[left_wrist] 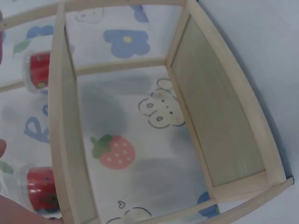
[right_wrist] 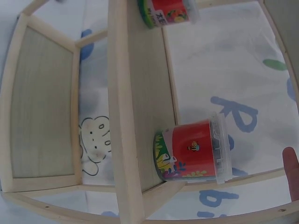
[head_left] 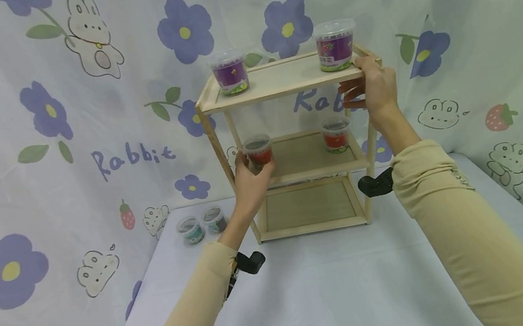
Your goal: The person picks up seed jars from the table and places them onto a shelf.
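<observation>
My left hand grips a red-labelled plastic tub with a clear lid at the left end of the middle shelf. In the left wrist view that tub stands beside the edge of my hand. My right hand holds the right front edge of the wooden rack's top shelf, thumb above and fingers below. A second red tub stands upright at the right of the middle shelf; the right wrist view shows this tub close up.
Two purple-labelled tubs stand on the top shelf, one on the left and one on the right. On the white table, two green-labelled tubs sit left of the rack. A patterned cloth hangs behind.
</observation>
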A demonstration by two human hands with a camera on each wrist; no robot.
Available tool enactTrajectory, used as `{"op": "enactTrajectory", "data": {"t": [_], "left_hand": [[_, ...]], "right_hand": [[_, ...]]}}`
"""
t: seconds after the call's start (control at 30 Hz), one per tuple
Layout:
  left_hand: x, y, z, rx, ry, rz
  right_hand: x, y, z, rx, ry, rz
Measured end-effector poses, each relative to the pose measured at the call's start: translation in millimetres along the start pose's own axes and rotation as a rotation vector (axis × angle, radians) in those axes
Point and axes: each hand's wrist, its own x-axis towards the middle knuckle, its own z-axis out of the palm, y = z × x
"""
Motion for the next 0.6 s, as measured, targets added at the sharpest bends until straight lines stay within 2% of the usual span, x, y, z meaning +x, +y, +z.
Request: {"op": "enactTrajectory", "data": {"t": [0.23,0.37,0.5,0.6], "left_hand": [[-24.3,-5.1,-10.9,-0.043,-0.048,0.029],[-41.0,-12.4,-19.7,-0.114,-0.048,0.069],[-55.2,-24.3,-29.4,-0.217,-0.032,0.121],[-63.3,-35.5,-37.6,-0.257,0.013,0.162]], "right_hand": [[0.6,0,-1,0.022,-0.003,0.006],[1.1,0,-1,0.022,-0.004,0.007],[1.6,1,-1,0.02,-0.001,0.011],[1.6,0,-1,0.02,-0.001,0.014]]}}
